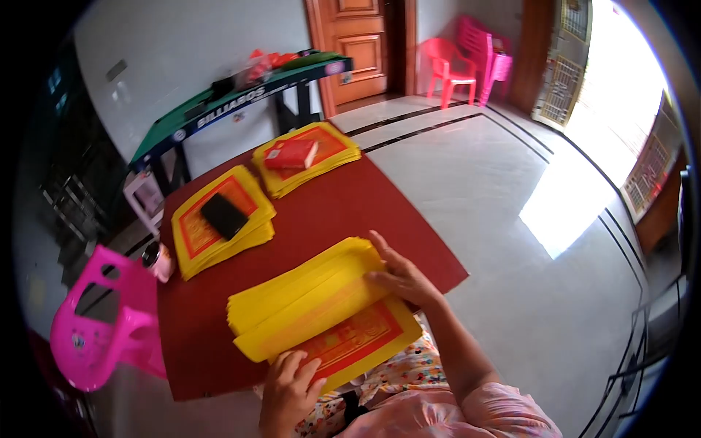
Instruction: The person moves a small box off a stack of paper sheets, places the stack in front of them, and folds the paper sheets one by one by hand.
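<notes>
A thick stack of yellow paper sheets (307, 299) is bent over on itself near the front of the dark red table (321, 212). Below the fold, a flat part shows a red panel with gold print (350, 339). My right hand (405, 277) grips the fold's right end, thumb on the near face and fingers at the far edge. On the lower left of the printed part rests my left hand (288, 387), its fingers lying slightly apart on the paper.
Two more yellow paper stacks lie farther back, one under a black object (224, 216), the other under a red packet (290, 154). A pink cup (162, 264) stands at the left edge by a pink chair (109, 328). A billiards table (234, 106) is behind.
</notes>
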